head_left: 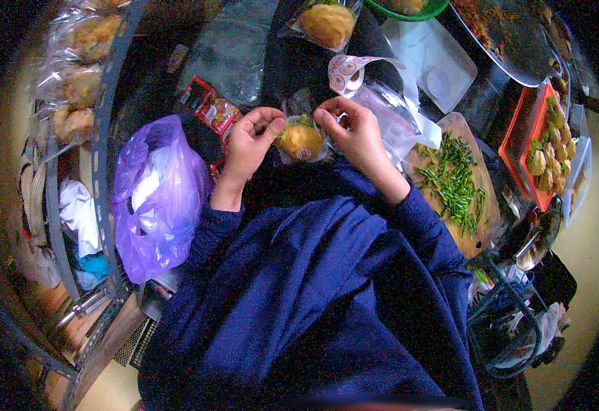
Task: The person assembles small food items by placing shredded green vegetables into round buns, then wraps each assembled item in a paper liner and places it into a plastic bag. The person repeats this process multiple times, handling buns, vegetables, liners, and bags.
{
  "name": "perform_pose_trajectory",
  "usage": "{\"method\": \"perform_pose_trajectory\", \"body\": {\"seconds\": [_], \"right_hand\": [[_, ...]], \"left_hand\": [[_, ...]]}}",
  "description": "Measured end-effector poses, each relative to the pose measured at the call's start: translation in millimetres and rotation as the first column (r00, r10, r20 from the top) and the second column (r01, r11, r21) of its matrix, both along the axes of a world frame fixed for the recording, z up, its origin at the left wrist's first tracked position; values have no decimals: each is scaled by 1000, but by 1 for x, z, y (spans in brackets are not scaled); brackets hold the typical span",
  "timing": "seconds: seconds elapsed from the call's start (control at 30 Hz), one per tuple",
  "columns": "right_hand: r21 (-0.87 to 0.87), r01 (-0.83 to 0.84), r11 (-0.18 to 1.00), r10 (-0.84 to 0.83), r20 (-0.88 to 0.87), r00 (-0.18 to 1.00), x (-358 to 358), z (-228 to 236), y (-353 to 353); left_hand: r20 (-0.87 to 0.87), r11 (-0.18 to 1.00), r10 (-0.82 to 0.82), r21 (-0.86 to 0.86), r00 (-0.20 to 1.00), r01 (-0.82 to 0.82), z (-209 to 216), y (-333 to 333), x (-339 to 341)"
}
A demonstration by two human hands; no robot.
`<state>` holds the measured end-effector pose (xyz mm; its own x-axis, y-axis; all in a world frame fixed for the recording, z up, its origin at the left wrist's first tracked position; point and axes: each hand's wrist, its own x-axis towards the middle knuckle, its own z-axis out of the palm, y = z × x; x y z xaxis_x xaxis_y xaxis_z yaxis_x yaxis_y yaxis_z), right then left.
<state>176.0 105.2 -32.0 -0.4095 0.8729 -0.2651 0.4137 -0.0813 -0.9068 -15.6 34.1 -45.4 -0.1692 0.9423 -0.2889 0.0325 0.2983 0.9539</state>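
A golden bun with a bit of green leaf lies in a small clear plastic bag in front of me. On its left side my left hand is closed, thumb and index finger pinched together at the bag's edge. My right hand mirrors it at the upper right, its fingers also pinched at the bag. The clear film between the fingertips is hard to make out. Just beyond my right hand stands a roll of round stickers, its pale backing strip trailing to the right. Red printed packets lie beside my left hand.
A purple plastic bag sits at the left, near a metal rack with bagged breads. To the right are a wooden board with green chillies and an orange tray of filled buns. Another bagged bun lies farther off.
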Motion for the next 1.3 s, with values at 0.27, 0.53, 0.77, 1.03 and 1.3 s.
{"method": "perform_pose_trajectory", "body": {"seconds": [0.27, 0.53, 0.77, 1.03, 1.3], "right_hand": [[153, 62, 986, -22, -255, 967, 37, 14, -30], [490, -158, 857, 257, -141, 956, 61, 14, -48], [484, -218, 848, 342, -184, 921, 66, 18, -48], [469, -221, 855, 330, -165, 929, 63, 19, -44], [128, -152, 980, 184, -286, 941, 62, 17, -40]], "left_hand": [[35, 963, -63, 263, 997, 51, 30, -19, 0], [-253, 897, -217, 330, 943, 295, 42, -37, 10], [-351, 841, -276, 362, 895, 402, 43, -49, 9], [-299, 851, -248, 387, 922, 354, 37, -50, 9], [-286, 926, -179, 275, 941, 260, 33, -61, 8]]}}
